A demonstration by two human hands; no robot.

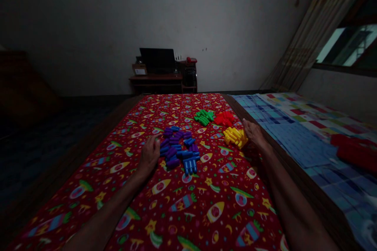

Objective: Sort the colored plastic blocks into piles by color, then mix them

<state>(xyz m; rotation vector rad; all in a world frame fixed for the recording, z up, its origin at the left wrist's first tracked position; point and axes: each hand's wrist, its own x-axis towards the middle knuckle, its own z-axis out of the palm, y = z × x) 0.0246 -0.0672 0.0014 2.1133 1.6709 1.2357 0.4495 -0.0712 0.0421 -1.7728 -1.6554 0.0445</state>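
Observation:
My left hand [150, 153] rests on the red patterned cloth at the left edge of a mixed pile of small plastic tubes. Purple tubes [174, 140] and blue tubes [190, 164] lie together there, with several blue ones side by side at its near end. Its fingers are loosely bent and apart, holding nothing I can see. On the other side, my right hand [255, 135] stands on edge against a heap of yellow tubes [235, 137], its fingers partly stretched out and partly hidden. Beyond the yellow heap are red tubes [224, 119] and green tubes [204, 117], in separate heaps.
The red cloth [182, 227] with rockets and stars covers a long surface with brown edges. At right lies blue checked bedding [282, 137] with a dark red garment [355, 153]. A desk [157, 79] with a black monitor [158, 60] stands against the far wall.

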